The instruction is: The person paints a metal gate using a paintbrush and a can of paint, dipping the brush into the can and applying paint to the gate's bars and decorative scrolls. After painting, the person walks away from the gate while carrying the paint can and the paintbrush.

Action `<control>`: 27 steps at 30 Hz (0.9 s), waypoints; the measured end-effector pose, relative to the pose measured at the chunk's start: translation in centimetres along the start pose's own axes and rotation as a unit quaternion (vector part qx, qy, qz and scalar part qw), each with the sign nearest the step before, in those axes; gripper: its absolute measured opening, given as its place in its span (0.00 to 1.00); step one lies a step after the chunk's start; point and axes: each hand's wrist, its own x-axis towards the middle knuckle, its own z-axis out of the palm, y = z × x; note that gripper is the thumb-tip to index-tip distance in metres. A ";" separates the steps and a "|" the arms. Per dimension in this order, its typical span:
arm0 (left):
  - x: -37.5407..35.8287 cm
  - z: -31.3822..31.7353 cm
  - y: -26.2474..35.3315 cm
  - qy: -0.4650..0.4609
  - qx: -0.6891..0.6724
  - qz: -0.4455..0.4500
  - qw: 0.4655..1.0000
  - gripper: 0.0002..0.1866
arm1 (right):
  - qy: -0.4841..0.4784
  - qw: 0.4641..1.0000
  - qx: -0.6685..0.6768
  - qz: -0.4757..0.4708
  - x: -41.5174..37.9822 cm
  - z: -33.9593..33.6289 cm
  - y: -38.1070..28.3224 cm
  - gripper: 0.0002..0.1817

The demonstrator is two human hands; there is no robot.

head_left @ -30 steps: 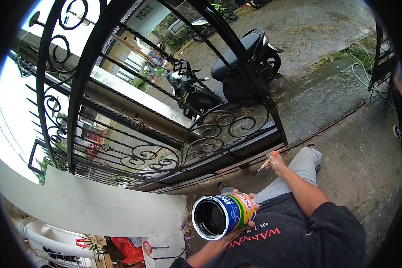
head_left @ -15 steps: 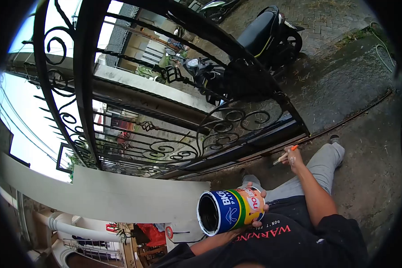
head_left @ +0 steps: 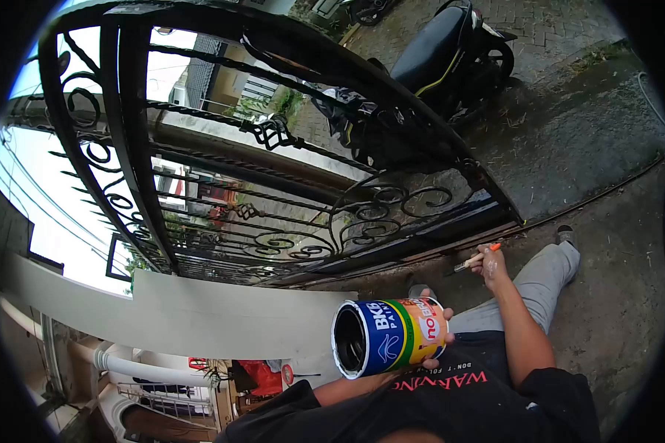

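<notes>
My left hand (head_left: 448,325) is wrapped around a paint can (head_left: 399,336) with a blue, green and orange label. The can is tipped on its side in the view, its open mouth facing left, dark inside. Out to the right, my right hand (head_left: 490,267), with whitish smears on it, grips a paintbrush (head_left: 474,260) with an orange-tipped handle. Its dark bristles point left, toward the foot of a black wrought-iron gate (head_left: 362,221). The brush appears apart from the gate.
A black motorcycle (head_left: 440,55) is parked behind the gate. A rail (head_left: 598,196) runs along the concrete ground. At left stand a pale wall panel (head_left: 222,317) and a house front with a white railing. A red item (head_left: 262,376) lies near the panel.
The view has shifted, so the gate sits further left and the motorcycle further right. Both hands keep hold of the can and brush, appearing slightly further right.
</notes>
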 end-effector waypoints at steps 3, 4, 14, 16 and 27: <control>-0.2 -0.1 0.2 -0.027 -0.020 -0.006 0.999 0.32 | 0.010 1.000 -0.023 -0.019 0.2 0.1 -0.1 0.09; -0.5 -0.1 0.2 -0.037 -0.026 -0.004 0.999 0.33 | -0.012 0.998 -0.042 -0.040 0.2 0.1 -0.2 0.10; -6.1 -0.2 0.5 0.008 -0.020 0.046 0.999 0.37 | -0.296 0.868 0.028 -0.399 -13.9 18.9 -11.9 0.10; -6.8 0.0 0.4 0.025 -0.016 0.055 0.998 0.34 | -0.304 0.815 0.068 -0.489 -16.8 23.6 -15.1 0.12; -9.5 -0.9 0.6 0.015 -0.029 0.056 0.998 0.30 | -0.280 0.767 -0.010 -0.577 -14.4 34.4 -18.6 0.11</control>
